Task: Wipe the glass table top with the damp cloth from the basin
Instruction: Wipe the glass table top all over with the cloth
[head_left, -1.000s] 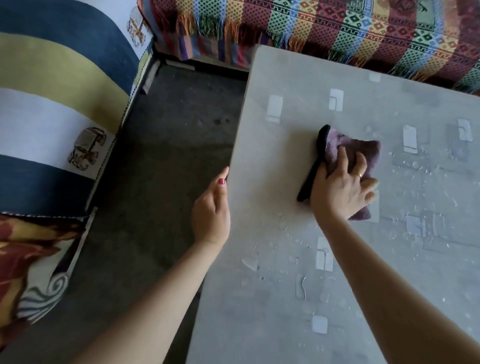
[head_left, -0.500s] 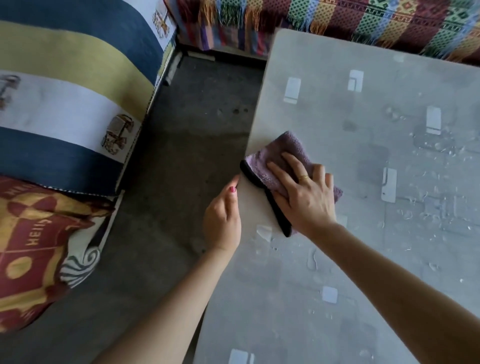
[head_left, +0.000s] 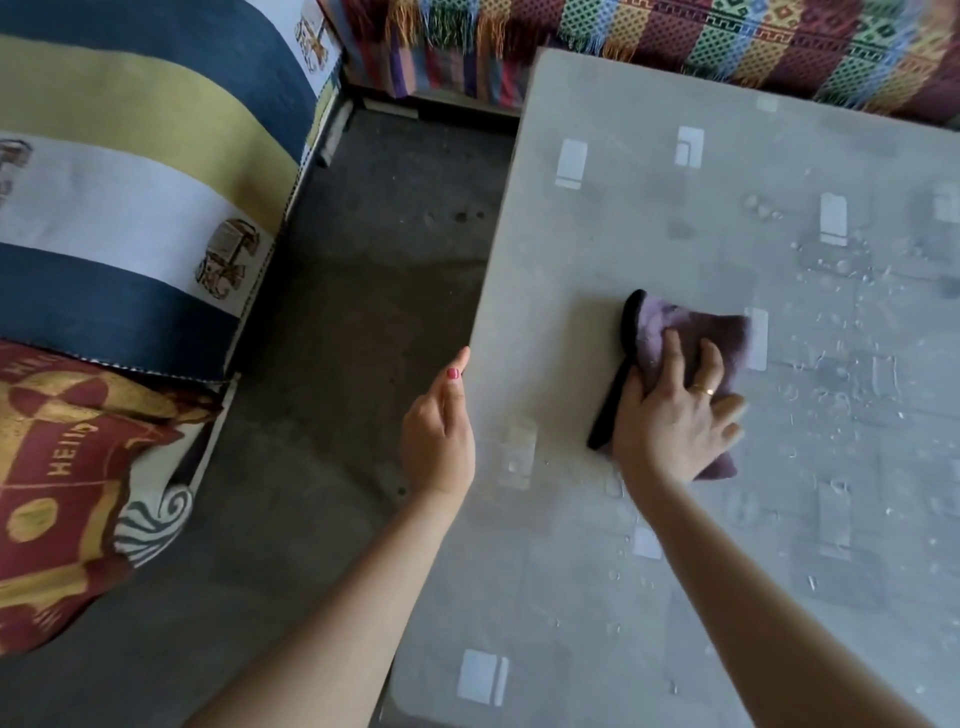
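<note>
The glass table top (head_left: 649, 249) fills the right half of the view, grey with pale rectangles and many water drops on its right part. A folded purple cloth with a black edge (head_left: 691, 332) lies flat on the glass, a little in from the left edge. My right hand (head_left: 675, 415) presses down on the cloth with fingers spread over it. My left hand (head_left: 439, 441) rests against the table's left edge, its fingers loosely together and holding nothing. No basin is in view.
A dark concrete floor (head_left: 363, 312) runs along the table's left side. A striped blue, yellow and white seat cover (head_left: 130, 182) and a red and gold cushion (head_left: 62, 467) stand at the left. A multicoloured woven throw with fringe (head_left: 727, 36) lines the far edge.
My right hand slid the cloth from the table's left edge back to the right, away from my left hand. The left hand stayed on the edge.
</note>
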